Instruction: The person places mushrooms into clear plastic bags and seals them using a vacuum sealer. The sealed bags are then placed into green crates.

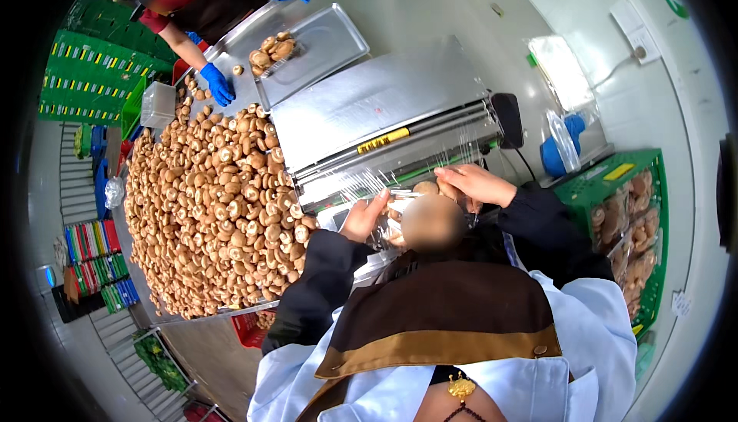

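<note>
My left hand point(363, 217) and my right hand point(478, 187) are closed on stretched clear film point(355, 184), one at each side of a pack of brown mushrooms point(425, 190), part of which is hidden by a blurred patch. Just beyond them sits a steel wrapping machine point(373, 91) with film across its front. A large heap of loose mushrooms point(207, 207) spreads over the steel table to the left.
A co-worker in blue gloves point(217, 84) stands beyond the table, by a metal tray point(330, 41) holding mushrooms. A green crate point(573, 195) of packed mushrooms is at the right. Stacked green crates point(88, 80) stand at the back left.
</note>
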Action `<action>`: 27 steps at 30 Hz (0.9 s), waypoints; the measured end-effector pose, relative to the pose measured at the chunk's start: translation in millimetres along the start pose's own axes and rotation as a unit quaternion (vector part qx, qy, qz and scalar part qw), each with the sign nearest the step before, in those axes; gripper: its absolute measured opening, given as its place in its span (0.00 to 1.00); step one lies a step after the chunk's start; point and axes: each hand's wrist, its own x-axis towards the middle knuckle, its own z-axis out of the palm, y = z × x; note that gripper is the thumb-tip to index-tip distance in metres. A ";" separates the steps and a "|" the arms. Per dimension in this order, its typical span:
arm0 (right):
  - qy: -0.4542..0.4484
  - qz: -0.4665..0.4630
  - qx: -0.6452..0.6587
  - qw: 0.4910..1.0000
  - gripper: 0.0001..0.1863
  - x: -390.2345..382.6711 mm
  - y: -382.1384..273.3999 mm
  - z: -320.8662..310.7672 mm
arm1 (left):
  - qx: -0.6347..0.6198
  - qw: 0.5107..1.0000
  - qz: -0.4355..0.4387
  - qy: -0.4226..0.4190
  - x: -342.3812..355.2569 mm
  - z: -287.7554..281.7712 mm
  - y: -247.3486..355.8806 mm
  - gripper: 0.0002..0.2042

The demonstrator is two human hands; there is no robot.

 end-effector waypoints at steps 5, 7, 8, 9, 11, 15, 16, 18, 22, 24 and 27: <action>0.042 -0.100 0.148 0.983 0.27 43.9 103.2 18.4 | 0.264 0.933 0.118 0.216 20.4 7.0 -50.6 0.27; 0.172 0.007 0.120 0.978 0.21 15.2 82.5 26.0 | 0.234 0.926 0.116 0.273 6.0 4.6 -54.9 0.23; 0.207 -0.009 0.112 0.972 0.20 9.7 88.4 29.8 | 0.220 0.921 0.129 0.294 -2.7 3.2 -55.7 0.20; 0.229 -0.053 0.127 0.964 0.16 6.7 101.4 28.7 | 0.124 0.937 0.167 0.282 -1.3 2.6 -70.6 0.13; 0.278 -0.139 0.151 0.938 0.13 15.9 133.0 36.9 | -0.005 0.944 0.227 0.238 -3.4 15.2 -79.5 0.11; 0.385 -0.184 0.175 0.887 0.07 10.1 142.7 58.3 | -0.039 0.940 0.243 0.238 3.8 31.2 -97.9 0.09; 0.414 -0.209 0.193 0.865 0.07 1.1 138.0 59.3 | -0.019 0.937 0.232 0.260 5.2 24.9 -93.3 0.08; 0.423 -0.196 0.265 0.844 0.07 -38.9 130.2 68.8 | 0.028 0.919 0.298 0.257 0.6 17.8 -82.0 0.09; 0.559 -0.164 0.189 0.791 0.06 -62.8 199.3 91.6 | 0.253 0.891 0.279 0.252 5.0 28.3 -69.2 0.08; 0.617 -0.137 0.090 0.769 0.04 -33.0 236.5 105.4 | 0.412 0.814 0.311 0.266 21.0 30.6 -72.0 0.10; 0.658 -0.100 0.065 0.744 0.05 27.6 243.3 127.5 | 0.552 0.708 0.361 0.253 41.6 44.4 -51.5 0.19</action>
